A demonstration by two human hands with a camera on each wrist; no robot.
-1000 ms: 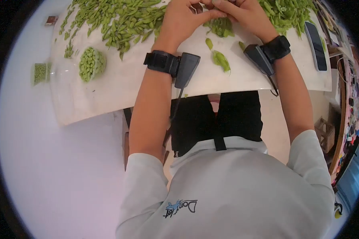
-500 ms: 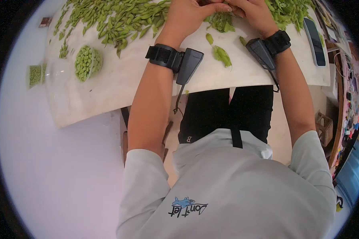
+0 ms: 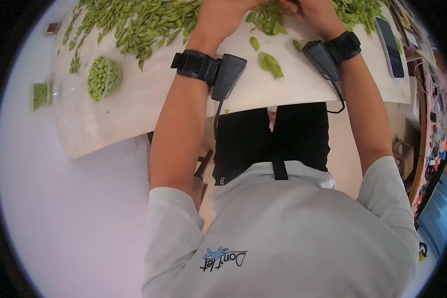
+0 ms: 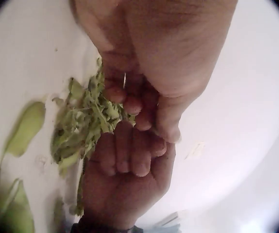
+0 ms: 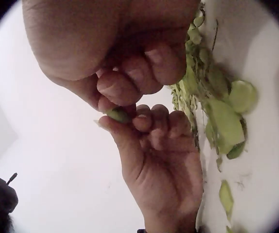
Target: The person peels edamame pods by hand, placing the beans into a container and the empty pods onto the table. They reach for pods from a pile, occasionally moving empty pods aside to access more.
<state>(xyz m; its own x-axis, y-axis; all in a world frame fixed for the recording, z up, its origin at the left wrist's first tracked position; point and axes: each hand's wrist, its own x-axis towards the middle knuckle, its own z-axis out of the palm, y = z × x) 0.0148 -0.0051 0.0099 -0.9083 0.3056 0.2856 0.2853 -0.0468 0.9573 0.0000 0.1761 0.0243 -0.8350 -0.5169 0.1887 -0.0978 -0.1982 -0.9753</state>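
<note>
My left hand (image 3: 228, 15) and right hand (image 3: 318, 15) meet at the top edge of the head view, their fingertips partly cut off. Between them in the right wrist view is a small green pod (image 5: 118, 115), pinched by the thumb and curled fingers of my left hand (image 5: 163, 165) and held also by the right hand (image 5: 115, 48). Fingers hide most of the pod. In the left wrist view, the left hand (image 4: 163, 48) is above and the right hand (image 4: 125, 174) below, fingertips touching. A heap of green husks (image 4: 88, 121) lies beside them.
Many pods (image 3: 149, 22) spread across the table's (image 3: 134, 104) left. A clear cup of shelled beans (image 3: 103, 78) stands nearer its edge. Loose husks (image 3: 270, 64) lie between the forearms; more greens (image 3: 355, 12) and a phone (image 3: 390, 47) are at right.
The head view has shifted, so the table and hands sit higher in it. Both hands stay close together; their fingertips are now less visible at the top edge.
</note>
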